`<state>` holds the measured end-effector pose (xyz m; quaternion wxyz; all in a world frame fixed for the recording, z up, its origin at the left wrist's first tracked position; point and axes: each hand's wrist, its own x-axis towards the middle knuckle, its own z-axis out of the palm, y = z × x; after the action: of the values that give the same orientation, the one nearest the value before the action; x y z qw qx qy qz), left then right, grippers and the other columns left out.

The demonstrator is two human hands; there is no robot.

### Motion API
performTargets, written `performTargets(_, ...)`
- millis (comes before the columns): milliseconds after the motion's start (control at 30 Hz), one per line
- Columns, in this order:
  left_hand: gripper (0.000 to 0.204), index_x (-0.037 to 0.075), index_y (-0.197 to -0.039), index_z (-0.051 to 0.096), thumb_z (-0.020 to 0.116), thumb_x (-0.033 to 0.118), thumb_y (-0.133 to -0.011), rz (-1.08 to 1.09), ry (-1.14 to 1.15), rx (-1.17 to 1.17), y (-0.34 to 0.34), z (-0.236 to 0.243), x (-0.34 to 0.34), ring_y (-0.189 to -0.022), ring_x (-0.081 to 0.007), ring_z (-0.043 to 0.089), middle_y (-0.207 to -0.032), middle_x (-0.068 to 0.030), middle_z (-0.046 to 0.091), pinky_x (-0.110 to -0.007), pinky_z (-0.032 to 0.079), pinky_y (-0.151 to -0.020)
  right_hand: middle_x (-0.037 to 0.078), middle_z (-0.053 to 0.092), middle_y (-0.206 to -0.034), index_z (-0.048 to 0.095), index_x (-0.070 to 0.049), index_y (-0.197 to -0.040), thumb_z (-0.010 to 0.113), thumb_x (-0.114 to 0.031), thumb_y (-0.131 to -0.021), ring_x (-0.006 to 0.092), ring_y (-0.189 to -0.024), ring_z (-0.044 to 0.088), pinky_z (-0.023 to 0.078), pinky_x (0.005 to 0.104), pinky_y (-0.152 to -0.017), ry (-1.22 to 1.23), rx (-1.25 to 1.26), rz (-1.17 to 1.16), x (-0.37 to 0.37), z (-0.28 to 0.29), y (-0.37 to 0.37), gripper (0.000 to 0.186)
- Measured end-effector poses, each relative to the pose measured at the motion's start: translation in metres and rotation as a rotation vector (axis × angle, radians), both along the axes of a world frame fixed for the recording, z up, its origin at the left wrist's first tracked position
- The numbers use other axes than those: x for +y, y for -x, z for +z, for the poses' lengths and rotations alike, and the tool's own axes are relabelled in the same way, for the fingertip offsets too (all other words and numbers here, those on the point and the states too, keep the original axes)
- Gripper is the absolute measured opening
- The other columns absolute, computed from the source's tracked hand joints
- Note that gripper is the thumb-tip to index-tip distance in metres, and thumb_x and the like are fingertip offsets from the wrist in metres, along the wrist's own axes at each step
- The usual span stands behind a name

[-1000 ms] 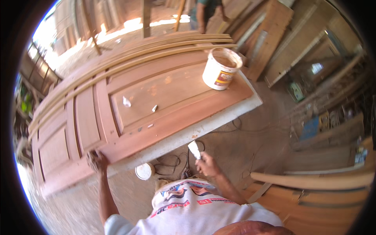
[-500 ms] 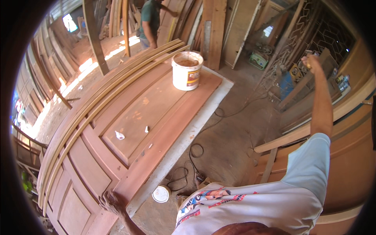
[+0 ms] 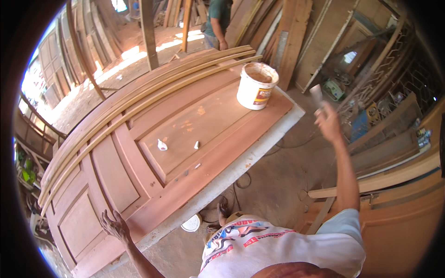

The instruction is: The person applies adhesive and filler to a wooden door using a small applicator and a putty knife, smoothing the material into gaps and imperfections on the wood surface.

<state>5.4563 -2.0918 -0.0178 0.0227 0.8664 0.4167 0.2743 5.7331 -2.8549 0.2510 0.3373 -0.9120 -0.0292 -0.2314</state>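
My left hand [image 3: 115, 227] is at the near left part of a brown panelled wooden door [image 3: 153, 206], its fingers spread with nothing in them. Out to the right of the door, my right hand [image 3: 330, 123] is raised and closed around a putty knife [image 3: 316, 95], its pale flat end pointing up and somewhat blurred. A white bucket [image 3: 250, 95] with brown paste inside stands upright on the door's far right end. On the door panel lie a small white bottle [image 3: 162, 145] and a small white cap-like piece [image 3: 196, 145].
Long wooden strips [image 3: 139, 99] run along the door's far side. A white round lid [image 3: 191, 223] and a dark cable [image 3: 243, 180] are on the floor. Another person [image 3: 218, 25] stands beyond the door. Planks [image 3: 296, 39] lean at the back; more woodwork [image 3: 394, 222] lies right.
My right hand has come down and inward, toward the bucket, with the putty knife. My left hand has shifted slightly along the door with its fingers more raised. The view has turned right.
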Motion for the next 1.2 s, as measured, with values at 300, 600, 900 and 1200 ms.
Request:
performTargets(300,0.051,0.009,-0.137,0.063,0.059,0.044,-0.101,0.301,0.083,0.092,0.014,-0.009,0.043,-0.133,-0.034,0.054,-0.141,-0.0148,0.06,-0.053,0.04,-0.11,0.007,0.058,-0.07,0.061,0.004,-0.13,0.061,-0.009,-0.098,0.0142,-0.065,0.059,0.051,0.0339,-0.061,-0.32,0.3,0.399,0.149,-0.188,0.034,0.034)
performTargets(600,0.043,0.007,-0.125,0.065,0.052,0.043,-0.105,0.277,0.138,0.01,0.028,-0.024,0.066,-0.112,-0.0356,0.065,-0.12,-0.0163,0.068,-0.048,0.05,-0.096,0.0,0.055,-0.064,0.062,0.0,-0.105,0.061,-0.014,-0.102,0.01,-0.061,0.06,0.049,0.0308,-0.056,-0.582,0.285,0.323,0.186,-0.253,0.006,0.014)
performTargets(900,0.04,0.005,-0.125,0.063,0.053,0.037,-0.104,0.325,0.167,0.076,0.021,-0.008,0.05,-0.114,-0.0371,0.063,-0.123,-0.0175,0.066,-0.048,0.049,-0.096,0.003,0.053,-0.061,0.062,-0.002,-0.102,0.065,-0.016,-0.1,0.0133,-0.051,0.056,0.044,0.0322,-0.049,-0.545,0.199,0.267,0.19,-0.262,0.001,0.015)
performTargets(1200,0.034,0.004,-0.119,0.062,0.058,0.032,-0.101,0.309,0.127,0.045,0.013,-0.001,0.048,-0.109,-0.037,0.063,-0.117,-0.0168,0.064,-0.049,0.049,-0.092,-0.002,0.053,-0.059,0.064,-0.001,-0.106,0.071,-0.013,-0.097,0.0082,-0.049,0.057,0.047,0.0278,-0.047,-0.559,0.198,0.2,0.194,-0.266,0.001,0.016)
